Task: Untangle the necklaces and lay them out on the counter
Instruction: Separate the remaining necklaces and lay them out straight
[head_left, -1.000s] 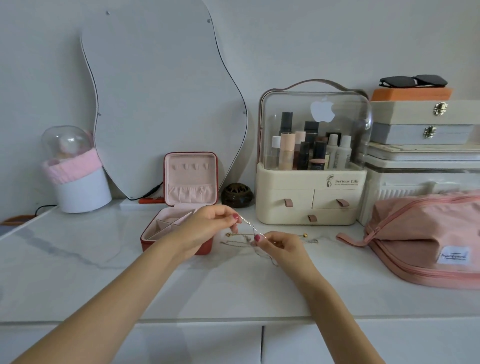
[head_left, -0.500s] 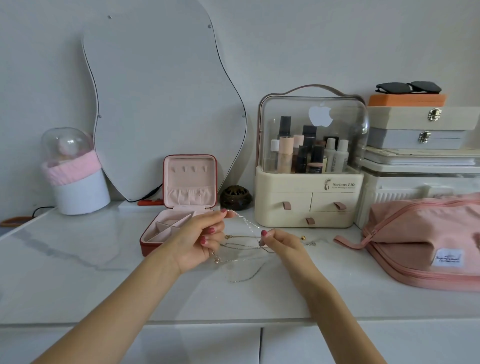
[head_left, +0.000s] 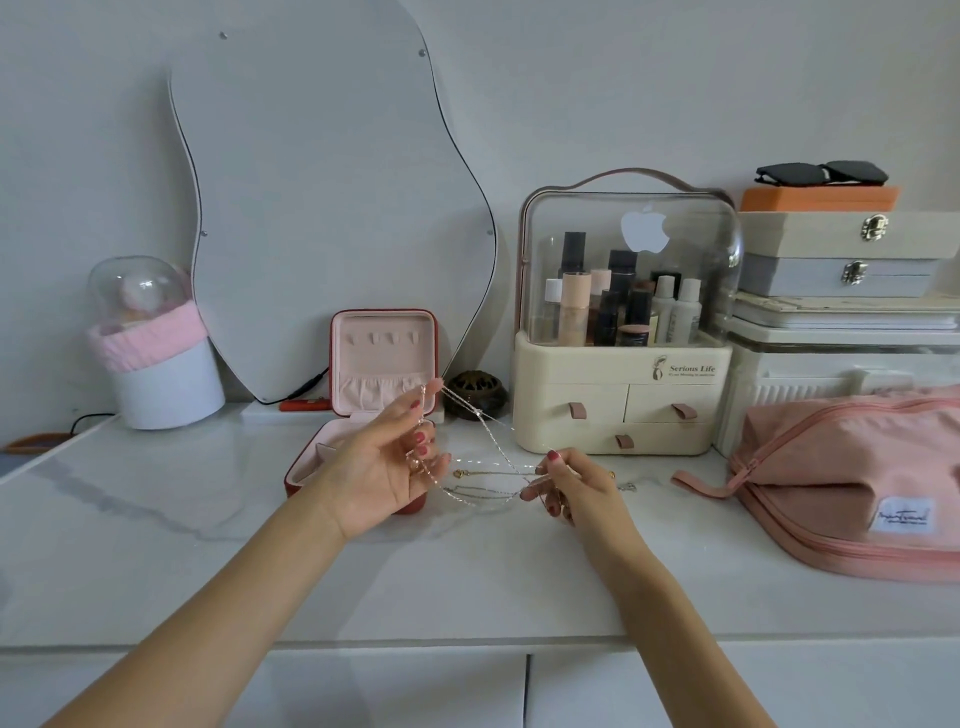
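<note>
While the left hand (head_left: 387, 467) pinches a silver chain (head_left: 491, 434) up at its fingertips, palm turned up, right hand (head_left: 563, 486) pinches the other end lower down. Chain runs slack, slanting down left to right between them, above the counter (head_left: 208, 545). More necklaces (head_left: 485, 480) lie on the marble under the span, nearer the right hand. Open jewelry box (head_left: 382, 364) sits just behind the left.

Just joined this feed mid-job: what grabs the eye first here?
Both hands, at centre above the white counter, stretch a thin silver chain between them: left hand raised, right hand lower. Behind the left hand stands an open red jewellery box; a pink bag lies far right.
</note>
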